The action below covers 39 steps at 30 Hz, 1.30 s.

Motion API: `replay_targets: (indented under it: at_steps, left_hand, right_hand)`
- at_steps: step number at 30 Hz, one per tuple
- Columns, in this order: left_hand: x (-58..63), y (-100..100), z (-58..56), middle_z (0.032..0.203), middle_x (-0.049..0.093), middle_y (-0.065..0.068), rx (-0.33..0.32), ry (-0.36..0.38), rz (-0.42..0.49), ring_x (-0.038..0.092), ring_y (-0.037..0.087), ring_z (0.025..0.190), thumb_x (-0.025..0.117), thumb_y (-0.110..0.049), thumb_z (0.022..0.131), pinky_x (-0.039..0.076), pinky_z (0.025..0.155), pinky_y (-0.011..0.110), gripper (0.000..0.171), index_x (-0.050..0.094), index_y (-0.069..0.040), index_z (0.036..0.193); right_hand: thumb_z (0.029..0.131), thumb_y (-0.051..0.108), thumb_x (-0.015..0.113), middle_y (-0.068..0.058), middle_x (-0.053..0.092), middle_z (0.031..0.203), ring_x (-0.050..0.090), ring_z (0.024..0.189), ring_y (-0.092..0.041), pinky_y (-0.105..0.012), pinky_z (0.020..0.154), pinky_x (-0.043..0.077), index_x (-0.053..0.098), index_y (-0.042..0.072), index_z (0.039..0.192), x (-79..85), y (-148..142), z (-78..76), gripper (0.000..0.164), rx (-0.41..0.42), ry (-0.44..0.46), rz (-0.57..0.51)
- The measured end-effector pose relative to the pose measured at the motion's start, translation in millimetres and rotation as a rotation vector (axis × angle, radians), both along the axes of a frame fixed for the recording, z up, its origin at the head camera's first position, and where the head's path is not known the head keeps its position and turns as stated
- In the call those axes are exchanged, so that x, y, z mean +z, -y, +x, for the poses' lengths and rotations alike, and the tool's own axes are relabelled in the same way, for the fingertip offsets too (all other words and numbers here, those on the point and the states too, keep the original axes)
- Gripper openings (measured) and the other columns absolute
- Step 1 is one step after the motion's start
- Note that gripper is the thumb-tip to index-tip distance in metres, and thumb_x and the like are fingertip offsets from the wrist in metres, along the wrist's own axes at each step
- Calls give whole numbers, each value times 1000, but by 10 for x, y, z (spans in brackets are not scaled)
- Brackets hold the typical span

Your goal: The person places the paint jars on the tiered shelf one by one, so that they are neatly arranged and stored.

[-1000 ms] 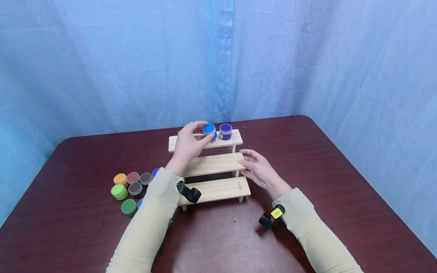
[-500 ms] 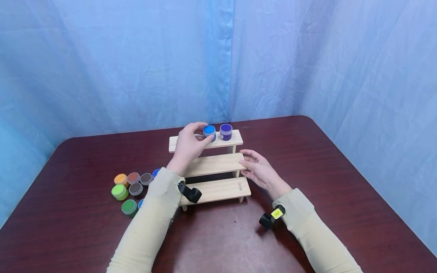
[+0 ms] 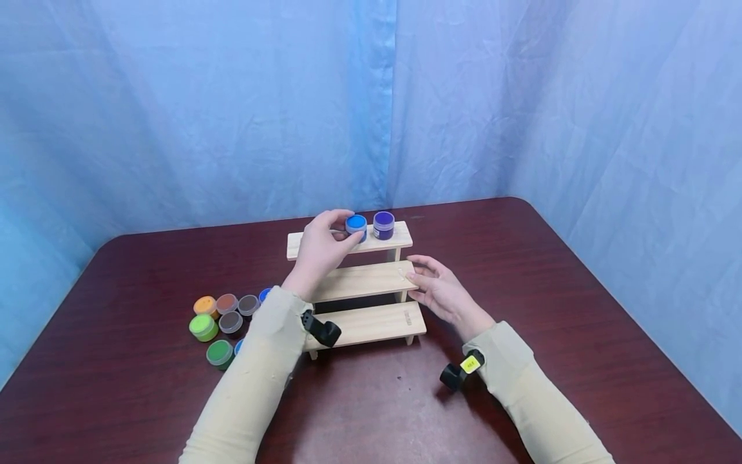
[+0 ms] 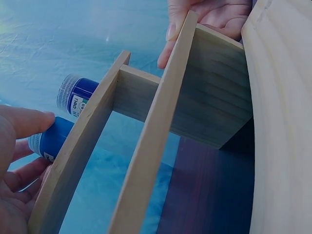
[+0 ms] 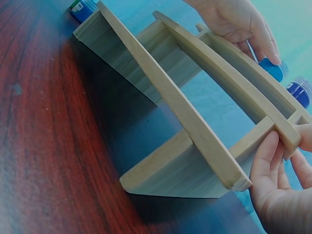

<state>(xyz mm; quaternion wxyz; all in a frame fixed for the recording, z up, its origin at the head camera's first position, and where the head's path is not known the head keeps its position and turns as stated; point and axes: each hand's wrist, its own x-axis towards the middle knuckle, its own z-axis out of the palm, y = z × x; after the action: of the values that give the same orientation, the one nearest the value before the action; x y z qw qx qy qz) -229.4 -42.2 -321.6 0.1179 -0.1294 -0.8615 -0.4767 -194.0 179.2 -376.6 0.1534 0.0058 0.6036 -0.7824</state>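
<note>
A three-step wooden display stand (image 3: 362,323) stands on the dark red table. On its top step, my left hand (image 3: 317,250) pinches a blue paint jar (image 3: 356,227) between thumb and fingers; the left wrist view also shows this blue jar (image 4: 54,139) upright against the step. Just right of it sits a purple paint jar (image 3: 384,227) with a clear lid, a small gap between them. My right hand (image 3: 445,293) holds the right end of the middle step, thumb at the top edge and fingers around the side, as the right wrist view confirms.
Left of the stand is a cluster of paint jars: an orange jar (image 3: 205,306), a light green jar (image 3: 203,327), a dark green jar (image 3: 219,353), brown and blue ones. My left sleeve (image 3: 263,364) partly hides them. A blue curtain (image 3: 232,116) hangs behind the table (image 3: 522,277).
</note>
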Motion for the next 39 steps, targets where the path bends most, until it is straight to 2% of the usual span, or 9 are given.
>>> replay_targets:
  at_steps: [8, 15, 19, 29, 34, 37, 39]
  left_hand:
    - [13, 3, 16, 114, 59, 13, -9, 23, -18, 60, 24, 103, 70, -18, 86, 53, 91, 34, 45, 57, -4, 127]
    - [32, 26, 68, 122, 50, 13, -11, 46, 34, 53, 25, 111, 69, -19, 87, 51, 96, 35, 55, 47, -7, 136]
    - [46, 54, 95, 126, 48, 14, -22, 41, 31, 51, 26, 115, 68, -20, 88, 50, 97, 37, 56, 45, -7, 138]
    - [128, 93, 157, 132, 47, 13, -8, 33, 12, 52, 26, 117, 68, -20, 88, 50, 97, 37, 52, 50, -7, 135]
    - [139, 123, 177, 131, 48, 12, -14, 24, 6, 52, 26, 117, 67, -21, 88, 49, 98, 37, 50, 51, -8, 134]
    - [149, 167, 195, 128, 49, 13, -15, -9, -6, 53, 27, 115, 67, -20, 88, 50, 97, 37, 47, 54, -8, 131]
    - [165, 206, 214, 126, 51, 13, -12, -37, -14, 54, 27, 113, 67, -20, 88, 50, 96, 37, 44, 56, -8, 129]
  right_hand:
    - [96, -2, 43, 4, 55, 94, 59, 76, -6, -19, 68, 49, 29, -2, 140, -10, 9, -3, 46, 3, -8, -3]
    - [96, -3, 43, 5, 55, 94, 59, 77, -6, -20, 68, 49, 30, -2, 139, -18, -1, -5, 45, 5, -10, -7]
    - [96, -2, 44, 5, 56, 94, 59, 77, -6, -20, 68, 49, 30, -1, 139, -17, -19, -9, 45, 0, -14, -1]
    - [96, -2, 44, 5, 56, 94, 60, 77, -6, -20, 68, 49, 31, -1, 139, -14, -48, -4, 45, -9, -10, -4]
    - [96, -2, 45, 4, 56, 94, 60, 77, -6, -20, 68, 49, 40, 5, 131, -18, -47, 0, 36, -11, -7, -15]
    - [96, -2, 45, 4, 56, 94, 60, 77, -6, -21, 68, 48, 46, 11, 124, -15, -36, 2, 31, -2, -5, -23]
    - [96, -2, 45, 4, 57, 94, 59, 77, -6, -21, 68, 48, 45, 11, 124, -10, -26, 0, 31, 4, -6, -25]
